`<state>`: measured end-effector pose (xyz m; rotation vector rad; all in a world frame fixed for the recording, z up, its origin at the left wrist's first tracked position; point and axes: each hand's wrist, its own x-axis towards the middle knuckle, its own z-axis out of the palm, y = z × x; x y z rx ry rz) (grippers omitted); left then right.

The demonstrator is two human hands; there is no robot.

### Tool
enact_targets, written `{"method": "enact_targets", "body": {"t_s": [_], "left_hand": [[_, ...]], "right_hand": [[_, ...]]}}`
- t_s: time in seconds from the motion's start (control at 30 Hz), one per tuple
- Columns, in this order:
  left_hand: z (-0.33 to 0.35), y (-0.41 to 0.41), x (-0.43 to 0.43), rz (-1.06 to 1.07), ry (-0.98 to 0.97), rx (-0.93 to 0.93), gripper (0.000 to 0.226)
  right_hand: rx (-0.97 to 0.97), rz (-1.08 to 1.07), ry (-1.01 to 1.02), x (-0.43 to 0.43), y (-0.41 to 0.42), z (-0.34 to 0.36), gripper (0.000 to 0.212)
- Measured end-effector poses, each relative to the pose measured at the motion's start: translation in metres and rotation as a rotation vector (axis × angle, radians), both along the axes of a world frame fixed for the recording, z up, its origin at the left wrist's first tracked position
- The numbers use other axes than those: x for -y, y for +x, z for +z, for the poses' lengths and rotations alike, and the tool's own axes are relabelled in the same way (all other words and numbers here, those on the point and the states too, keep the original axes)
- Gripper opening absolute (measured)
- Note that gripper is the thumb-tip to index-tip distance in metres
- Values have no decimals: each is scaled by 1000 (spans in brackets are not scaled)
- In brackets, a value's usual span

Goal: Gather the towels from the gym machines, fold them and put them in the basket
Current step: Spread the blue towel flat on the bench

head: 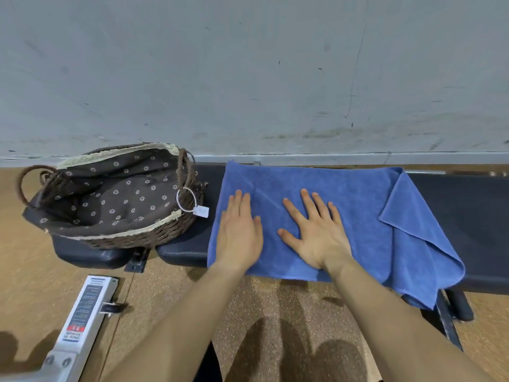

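Folding stage here: the blue towel [358, 205] lies across the black bench [468, 205], its right corner flopped over. 2 palms press flat on it, left hand [239, 230] and right hand [314, 230], fingers straight, gripping nothing. Basket [115, 235] sits just left; next, probably, pinch an edge and fold

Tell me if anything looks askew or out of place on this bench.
The blue towel is askew: its right end is folded back crookedly and droops off the front of the bench, while the left hand and right hand press the rest flat. The basket has a paper tag hanging. Nothing is spilled.
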<state>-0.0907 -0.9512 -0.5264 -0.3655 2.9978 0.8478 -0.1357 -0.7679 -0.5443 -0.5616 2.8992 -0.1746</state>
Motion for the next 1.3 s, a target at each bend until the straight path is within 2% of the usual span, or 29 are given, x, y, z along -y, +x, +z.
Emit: {"method": "enact_targets", "body": {"t_s": [0.1,0.2,0.3,0.37,0.5,0.63,0.77,0.9,1.0,1.07,1.13,1.2,1.3], "left_hand": [[-16,37,11,-80,-245,75,74],[-13,40,21,-152,-324,129,77],[4,31,13,-129,-321,154,75],[15,23,-4,-133,-297,105,70],[30,-3,-73,-273,-206,33,63],[30,-28,-150,-446,-161,33,61],[22,-50,-203,-510,-85,53,55],[13,-74,-228,-508,-5,72,54],[0,-89,-238,-497,23,-21,61],[-8,-93,-243,-469,2,-47,69],[-16,-90,-246,-503,-143,-12,76],[-21,-85,-247,-545,-270,4,81],[-21,-85,-247,-537,-266,-14,80]], "right_hand": [[6,10,6,0,1,1,73],[23,20,17,0,6,8,67],[-18,-28,-52,-6,14,23,69],[-91,-103,-134,-23,20,35,69],[-220,-300,-222,-94,24,41,42],[-200,-484,-171,-164,19,42,37],[1,-484,-163,-199,10,36,43],[-107,-378,-199,-217,1,37,19],[-176,-498,-317,-244,-13,44,10],[-175,-653,-444,-268,-27,50,9],[-189,-730,-495,-289,-47,55,10],[-189,-778,-491,-303,-72,60,12],[-161,-829,-409,-313,-111,61,18]]}}
